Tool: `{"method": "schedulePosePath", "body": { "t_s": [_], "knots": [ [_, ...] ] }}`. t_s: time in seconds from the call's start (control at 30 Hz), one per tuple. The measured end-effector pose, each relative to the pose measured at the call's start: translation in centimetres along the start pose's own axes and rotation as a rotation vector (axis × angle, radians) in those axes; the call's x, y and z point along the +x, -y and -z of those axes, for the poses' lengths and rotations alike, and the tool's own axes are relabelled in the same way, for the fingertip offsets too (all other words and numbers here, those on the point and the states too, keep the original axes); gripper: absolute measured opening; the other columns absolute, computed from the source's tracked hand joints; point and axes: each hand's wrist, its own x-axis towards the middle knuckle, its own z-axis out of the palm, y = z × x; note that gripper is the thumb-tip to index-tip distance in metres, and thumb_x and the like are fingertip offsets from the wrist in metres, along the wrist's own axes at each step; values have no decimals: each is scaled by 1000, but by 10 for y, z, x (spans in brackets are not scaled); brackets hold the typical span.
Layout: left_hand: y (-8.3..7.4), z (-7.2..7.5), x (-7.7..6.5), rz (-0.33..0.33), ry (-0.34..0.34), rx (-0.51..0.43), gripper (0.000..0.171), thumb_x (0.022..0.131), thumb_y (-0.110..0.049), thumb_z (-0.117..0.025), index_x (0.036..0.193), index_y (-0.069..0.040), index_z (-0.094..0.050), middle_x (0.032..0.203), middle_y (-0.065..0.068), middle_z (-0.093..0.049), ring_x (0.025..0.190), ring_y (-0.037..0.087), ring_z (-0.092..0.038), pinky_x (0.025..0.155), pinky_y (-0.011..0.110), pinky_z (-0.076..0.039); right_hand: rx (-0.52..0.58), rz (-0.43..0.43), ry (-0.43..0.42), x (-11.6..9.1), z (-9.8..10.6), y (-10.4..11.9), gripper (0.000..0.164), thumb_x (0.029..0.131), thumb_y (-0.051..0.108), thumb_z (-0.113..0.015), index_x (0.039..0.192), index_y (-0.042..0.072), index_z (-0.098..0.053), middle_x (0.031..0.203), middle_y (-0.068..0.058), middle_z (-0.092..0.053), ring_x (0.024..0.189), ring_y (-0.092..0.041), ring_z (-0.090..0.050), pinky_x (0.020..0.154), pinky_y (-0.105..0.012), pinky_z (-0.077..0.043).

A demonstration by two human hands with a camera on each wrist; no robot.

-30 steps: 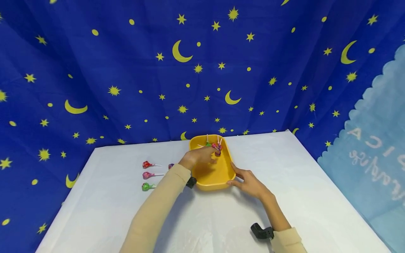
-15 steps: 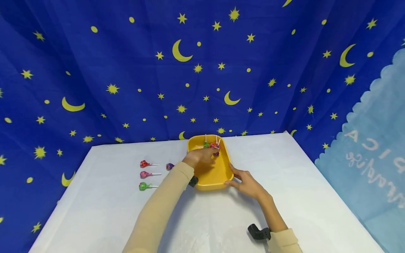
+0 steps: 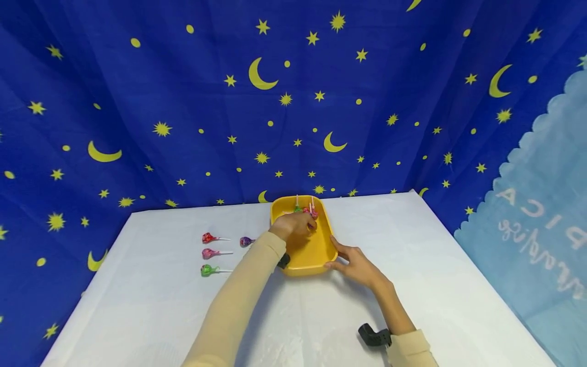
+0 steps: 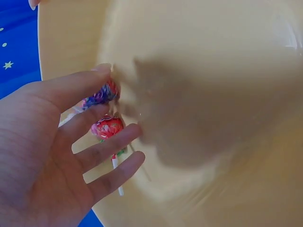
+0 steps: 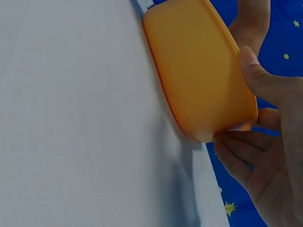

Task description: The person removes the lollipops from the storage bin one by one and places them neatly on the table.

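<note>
My left hand (image 3: pixel 293 225) reaches into a yellow plastic tray (image 3: pixel 316 253) and pinches a purple-wrapped lollipop (image 4: pixel 101 96) between thumb and index finger, low over the tray's floor. The other fingers are spread. Behind them in the left wrist view lies a red-and-pink lollipop (image 4: pixel 109 126), its white stick pointing down. In the head view, a green lollipop (image 3: pixel 297 209) and a pink one (image 3: pixel 314 213) show at the tray's far end, partly hidden by the hand. My right hand (image 3: pixel 359 265) grips the tray's near right side, thumb on the rim and fingers against the outer wall.
Left of the tray, a red lollipop (image 3: pixel 208 238), a pink lollipop (image 3: pixel 209 253) and a green lollipop (image 3: pixel 208 270) lie in a column on the white table (image 3: pixel 137 306). A purple lollipop (image 3: pixel 245 241) lies nearer the tray. A blue starry curtain (image 3: pixel 206 102) hangs behind.
The left hand has turned and shifted slightly within the tray, and the purple lollipop at its fingertips is now mostly hidden in the head view. The right hand keeps its grip.
</note>
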Motion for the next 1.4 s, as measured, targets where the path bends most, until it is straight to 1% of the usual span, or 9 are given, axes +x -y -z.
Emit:
{"method": "schedulePosePath", "body": {
  "t_s": [0.17,0.37,0.53,0.67,0.8,0.97,1.17,1.3,1.4],
  "knots": [
    [0,-1,1,-22,-15,12,48,96,-20,-62,143,-25,-51,143,1,-54,131,18,-49,113,40,-37,-10,-6,-6,-1,0,-1,80,91,38,-68,150,-1,-30,152,-19,-35,131,-33,-50,110,-46,-37],
    [0,-4,-1,26,-29,10,53,95,-27,-64,145,-22,-47,143,4,-54,130,19,-50,112,43,-38,-13,-6,-2,0,-1,1,77,92,32,-68,149,-3,-30,152,-20,-35,131,-34,-50,110,-46,-37],
    [2,-2,-3,1,-23,-5,33,93,-28,-67,124,-17,-67,119,0,-67,104,14,-59,103,35,-46,-21,-11,-1,0,-2,3,76,92,32,-68,149,-2,-30,152,-19,-35,131,-34,-50,110,-48,-37],
    [2,1,-8,-53,20,-27,15,90,-22,-71,100,-12,-76,95,0,-73,82,10,-58,82,25,-51,-37,-10,-2,0,-1,2,79,91,39,-67,150,0,-30,153,-18,-35,131,-34,-49,109,-47,-38],
    [1,1,-14,-133,84,-21,4,85,-6,-74,88,-4,-75,83,3,-70,69,10,-55,62,17,-47,-36,-8,-8,-1,-1,1,81,91,41,-66,150,0,-30,153,-18,-34,131,-35,-49,109,-47,-39],
    [-1,-2,-25,-210,94,11,21,82,13,-64,87,-3,-75,87,5,-70,68,9,-50,56,16,-42,-30,-8,-6,0,0,2,79,92,37,-67,150,-2,-29,153,-19,-33,131,-36,-48,110,-48,-37],
    [1,-5,-38,-187,185,-19,35,88,10,-63,112,-15,-70,91,8,-65,74,17,-56,64,27,-53,-36,3,-9,1,1,3,77,92,34,-67,149,-2,-30,152,-19,-34,131,-36,-49,110,-49,-37],
    [4,-10,-42,-178,186,40,68,89,5,-65,142,-33,-44,91,6,-64,73,14,-55,55,21,-46,-32,-4,-2,0,0,3,77,93,33,-67,150,-1,-29,152,-20,-34,131,-36,-49,109,-49,-37],
    [8,-14,-44,-180,154,30,84,89,3,-67,150,-35,-22,81,4,-60,62,13,-50,49,19,-40,-28,-12,-1,0,-1,3,77,93,33,-67,150,0,-29,153,-19,-33,131,-36,-48,110,-48,-37]
  ]
}}
